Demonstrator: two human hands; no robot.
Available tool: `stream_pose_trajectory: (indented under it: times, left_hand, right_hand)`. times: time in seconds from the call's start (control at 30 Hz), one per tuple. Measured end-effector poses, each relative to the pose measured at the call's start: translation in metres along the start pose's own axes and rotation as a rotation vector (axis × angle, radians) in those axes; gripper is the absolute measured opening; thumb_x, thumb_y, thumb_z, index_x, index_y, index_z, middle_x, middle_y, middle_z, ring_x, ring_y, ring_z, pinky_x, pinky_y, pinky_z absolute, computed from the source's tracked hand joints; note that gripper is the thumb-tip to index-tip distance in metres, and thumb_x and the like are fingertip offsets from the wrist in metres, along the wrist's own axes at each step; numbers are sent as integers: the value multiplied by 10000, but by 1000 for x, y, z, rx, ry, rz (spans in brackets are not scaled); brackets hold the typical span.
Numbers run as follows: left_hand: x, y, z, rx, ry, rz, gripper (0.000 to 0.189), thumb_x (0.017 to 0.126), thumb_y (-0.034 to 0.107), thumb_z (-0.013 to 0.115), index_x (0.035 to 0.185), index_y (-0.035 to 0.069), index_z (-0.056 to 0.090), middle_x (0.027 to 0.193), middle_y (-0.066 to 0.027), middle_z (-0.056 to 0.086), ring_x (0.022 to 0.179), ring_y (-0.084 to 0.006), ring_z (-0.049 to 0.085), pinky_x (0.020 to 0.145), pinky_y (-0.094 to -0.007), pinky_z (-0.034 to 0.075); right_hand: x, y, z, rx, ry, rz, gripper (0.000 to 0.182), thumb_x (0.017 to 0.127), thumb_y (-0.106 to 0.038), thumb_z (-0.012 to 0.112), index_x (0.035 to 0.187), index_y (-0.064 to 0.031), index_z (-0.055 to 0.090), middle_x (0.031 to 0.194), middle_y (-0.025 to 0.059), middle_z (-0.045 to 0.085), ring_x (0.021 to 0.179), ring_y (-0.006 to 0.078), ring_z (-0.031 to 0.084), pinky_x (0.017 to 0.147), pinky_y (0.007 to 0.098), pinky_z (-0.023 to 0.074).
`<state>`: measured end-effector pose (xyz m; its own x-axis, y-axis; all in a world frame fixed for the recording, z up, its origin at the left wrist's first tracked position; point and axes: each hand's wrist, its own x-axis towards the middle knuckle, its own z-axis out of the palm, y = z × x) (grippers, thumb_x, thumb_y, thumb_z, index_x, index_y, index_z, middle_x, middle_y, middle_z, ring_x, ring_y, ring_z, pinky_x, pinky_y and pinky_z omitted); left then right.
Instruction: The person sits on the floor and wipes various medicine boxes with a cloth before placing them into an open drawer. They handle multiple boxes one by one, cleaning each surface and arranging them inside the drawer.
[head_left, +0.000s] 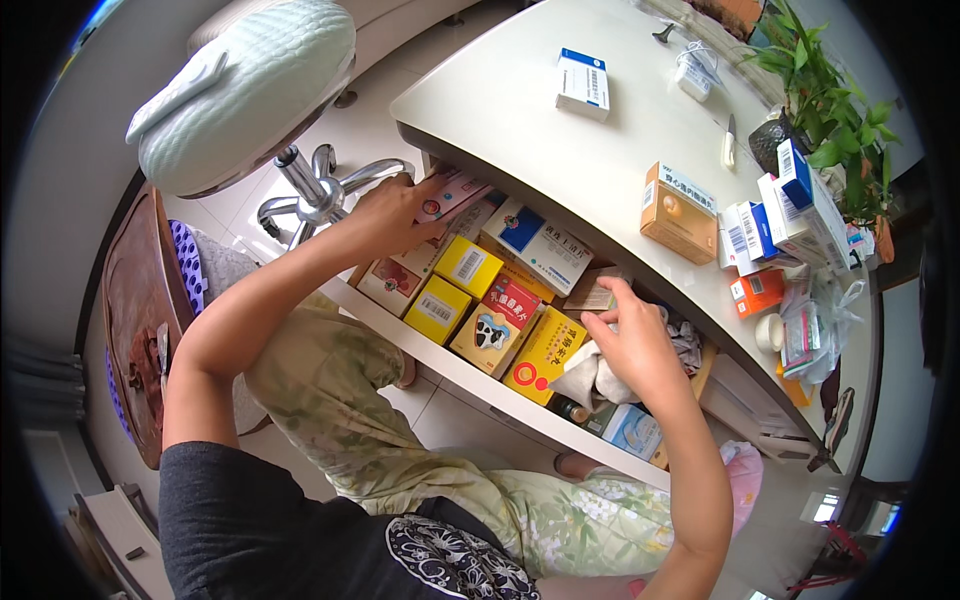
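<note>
An open drawer (480, 379) full of medicine boxes lies before me. At its left end my left hand (401, 210) grips a pink-and-white box (454, 196). My right hand (634, 337) hovers over the drawer's right part, thumb and fingers apart, above a crumpled light cloth (596, 379). Two yellow boxes (453, 289), a red-and-cream box with a cow picture (491, 330), a yellow box (546, 352) and a white-and-blue box (536, 244) sit between the hands. A dark bottle (570, 409) and a light-blue box (632, 431) are near the front right.
On the white desk (517, 142) stand a blue-and-white box (583, 84), an orange-brown box (679, 214), a white-handled knife (729, 146), a charger (695, 79), stacked boxes (802, 202), a tape roll (769, 333) and a plant (832, 97). A padded stool (255, 90) is at left.
</note>
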<state>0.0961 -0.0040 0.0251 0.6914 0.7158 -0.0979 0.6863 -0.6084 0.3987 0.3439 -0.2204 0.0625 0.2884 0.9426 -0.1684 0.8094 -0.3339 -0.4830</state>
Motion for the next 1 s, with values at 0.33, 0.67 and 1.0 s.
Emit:
stream_pose_trajectory:
  times: [0.33,0.67,1.0]
  left_hand:
    - [-23,41,-16,119,84,106,584,842,361,645,1328,61,526,964,-180,604,965,-307,581,822,-425,481]
    - [13,54,19,25,5,431,411,845,73,624,1248,52,548,1181,-239,565,1180,-392,497,999,-463,432]
    - [29,80,74,419,44,335,605,751,24,658,1323,105,478,1332,-252,445,1272,-436,436,955,-585,435]
  right_hand:
    - [-47,24,-24,85,37,93,396,846,-190,680,1194,-25,588,880,184,712,857,351,689,779,406,520]
    - [-57,40,-16,183,42,76,332,852,-196,678,1125,-13,629,862,190,715,780,329,702,735,386,529]
    - [-54,45,-12,198,33,64,315,856,-197,677,1106,-9,638,857,190,713,750,329,698,711,385,528]
